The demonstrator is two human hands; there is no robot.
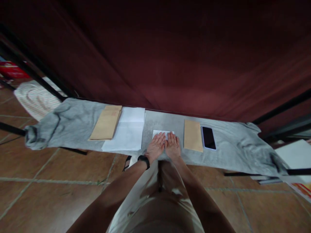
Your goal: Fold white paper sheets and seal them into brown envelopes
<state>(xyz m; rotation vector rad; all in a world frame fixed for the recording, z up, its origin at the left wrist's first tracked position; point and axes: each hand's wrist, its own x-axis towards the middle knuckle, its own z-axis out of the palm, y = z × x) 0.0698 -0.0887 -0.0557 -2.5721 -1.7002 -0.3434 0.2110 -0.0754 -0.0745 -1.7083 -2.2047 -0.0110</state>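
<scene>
Both palms lie flat on a small folded white paper (157, 132) at the middle of the cloth-covered shelf. My left hand (156, 146) presses with its fingers stretched out, a dark band round its wrist. Beside it, thumbs close together, my right hand (172, 145) also lies flat with straight fingers. Most of the paper is hidden under the hands. To the left, white sheets (130, 131) with a crease lie partly beneath a stack of brown envelopes (105, 123). A single brown envelope (193, 136) lies right of my right hand.
A phone (208, 138) lies beside the single envelope. Grey cloth (233, 139) covers the narrow shelf, with a dark red curtain (165, 64) behind it. Black metal bars (284, 105) stand at both ends. Striped cloth (39, 97) hangs at the far left.
</scene>
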